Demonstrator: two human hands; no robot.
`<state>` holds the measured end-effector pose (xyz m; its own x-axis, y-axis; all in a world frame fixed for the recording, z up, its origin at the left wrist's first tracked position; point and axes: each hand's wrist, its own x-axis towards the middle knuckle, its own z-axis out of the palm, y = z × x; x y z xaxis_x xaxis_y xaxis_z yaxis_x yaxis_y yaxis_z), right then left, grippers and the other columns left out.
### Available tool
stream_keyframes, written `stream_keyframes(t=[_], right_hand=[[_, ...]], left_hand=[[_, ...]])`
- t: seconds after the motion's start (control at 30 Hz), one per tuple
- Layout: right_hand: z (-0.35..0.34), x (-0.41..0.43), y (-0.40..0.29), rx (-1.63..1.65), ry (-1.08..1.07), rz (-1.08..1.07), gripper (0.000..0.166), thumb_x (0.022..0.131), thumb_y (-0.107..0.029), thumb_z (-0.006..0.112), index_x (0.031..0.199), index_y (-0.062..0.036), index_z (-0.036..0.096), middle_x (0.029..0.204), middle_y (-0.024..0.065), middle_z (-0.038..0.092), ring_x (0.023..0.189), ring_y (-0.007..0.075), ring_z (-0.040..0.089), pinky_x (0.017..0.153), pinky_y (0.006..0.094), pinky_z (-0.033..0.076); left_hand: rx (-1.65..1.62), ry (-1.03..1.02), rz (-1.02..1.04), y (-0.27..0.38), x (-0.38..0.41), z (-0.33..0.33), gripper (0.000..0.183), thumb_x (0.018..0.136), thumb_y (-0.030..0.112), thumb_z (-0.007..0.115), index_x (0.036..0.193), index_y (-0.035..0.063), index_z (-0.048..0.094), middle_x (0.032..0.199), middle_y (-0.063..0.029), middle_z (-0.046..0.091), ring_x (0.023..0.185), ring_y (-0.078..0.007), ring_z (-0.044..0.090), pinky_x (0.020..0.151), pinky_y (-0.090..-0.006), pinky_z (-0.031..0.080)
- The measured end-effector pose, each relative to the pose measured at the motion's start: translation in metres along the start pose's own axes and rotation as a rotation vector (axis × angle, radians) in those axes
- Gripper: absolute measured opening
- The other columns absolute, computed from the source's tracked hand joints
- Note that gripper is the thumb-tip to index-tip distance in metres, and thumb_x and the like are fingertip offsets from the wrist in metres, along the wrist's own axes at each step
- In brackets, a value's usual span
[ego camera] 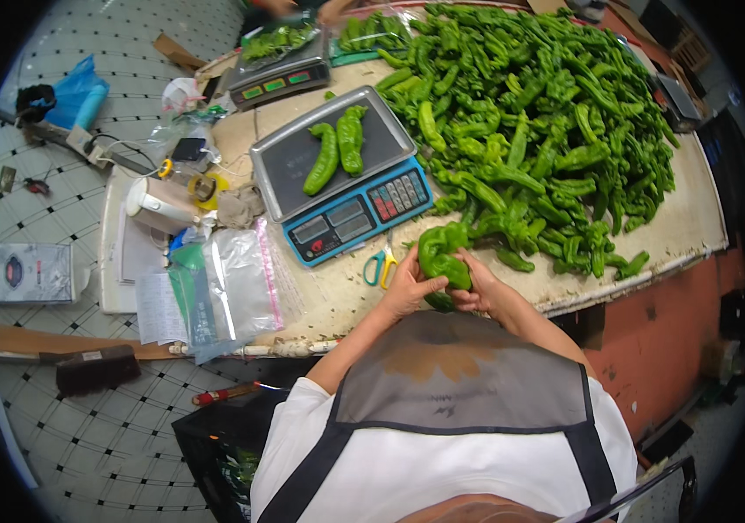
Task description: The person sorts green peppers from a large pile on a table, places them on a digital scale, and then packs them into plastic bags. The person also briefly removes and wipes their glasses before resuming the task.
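Note:
Between my left hand and my right hand are green peppers, gripped close to my apron at the table's near edge. How many I hold is hard to tell. Two long green peppers lie on the metal tray of a blue digital scale, ahead and to the left of my hands. A large heap of green peppers spreads over the table's right side, reaching close to my right hand. Scissors with teal and yellow handles rest just left of my left hand.
Clear plastic bags lie at the table's near left, with a white kettle-like container, a cloth and a phone-like device beyond. A second scale holds bagged peppers at the far side, near another person's hands.

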<state>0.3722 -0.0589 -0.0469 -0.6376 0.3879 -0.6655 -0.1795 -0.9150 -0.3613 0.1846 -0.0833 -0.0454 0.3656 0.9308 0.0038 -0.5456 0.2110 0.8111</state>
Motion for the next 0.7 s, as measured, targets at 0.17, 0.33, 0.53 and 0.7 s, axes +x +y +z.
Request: stream_keyframes(t=[0.17,0.33,0.53,0.7], right_hand=[[-0.002,0.006,-0.002,-0.317,0.046,-0.224,0.066,0.095,-0.069,0.026,0.113,-0.0101,0.051,0.092,0.0098,0.066,0.070,0.0178,0.066,0.053,0.0296,0.051],[-0.015,0.000,0.013,-0.655,0.178,-0.451,0.024,0.097,-0.033,0.058,0.099,-0.0091,0.055,0.085,0.0036,0.065,0.072,0.0120,0.061,0.060,0.0271,0.049],[-0.017,-0.006,0.027,-1.124,0.407,-0.755,0.020,0.084,-0.016,0.071,0.092,-0.0018,0.058,0.082,0.0092,0.064,0.072,0.0194,0.063,0.066,0.0326,0.050],[-0.015,-0.026,0.017,-1.313,0.500,-0.826,0.023,0.082,-0.014,0.072,0.096,-0.0038,0.057,0.090,0.0127,0.063,0.081,0.0276,0.065,0.070,0.0368,0.051]], left_hand=[[0.151,0.200,0.185,0.061,0.013,-0.007,0.066,0.085,0.005,0.072,0.142,0.0033,0.039,0.118,-0.0098,0.064,0.111,-0.0193,0.060,0.094,-0.0325,0.048],[1.051,0.678,0.585,0.146,0.047,-0.067,0.072,0.081,0.006,0.074,0.143,0.0026,0.039,0.113,-0.0167,0.064,0.105,-0.0278,0.063,0.091,-0.0362,0.049],[1.850,0.908,0.534,0.175,0.087,-0.175,0.082,0.079,0.016,0.075,0.145,-0.0039,0.029,0.112,-0.0245,0.059,0.103,-0.0408,0.056,0.091,-0.0459,0.044],[1.991,0.728,0.306,0.148,0.091,-0.197,0.053,0.088,0.031,0.066,0.125,-0.0034,0.052,0.122,-0.0241,0.056,0.113,-0.0408,0.053,0.098,-0.0511,0.039]])
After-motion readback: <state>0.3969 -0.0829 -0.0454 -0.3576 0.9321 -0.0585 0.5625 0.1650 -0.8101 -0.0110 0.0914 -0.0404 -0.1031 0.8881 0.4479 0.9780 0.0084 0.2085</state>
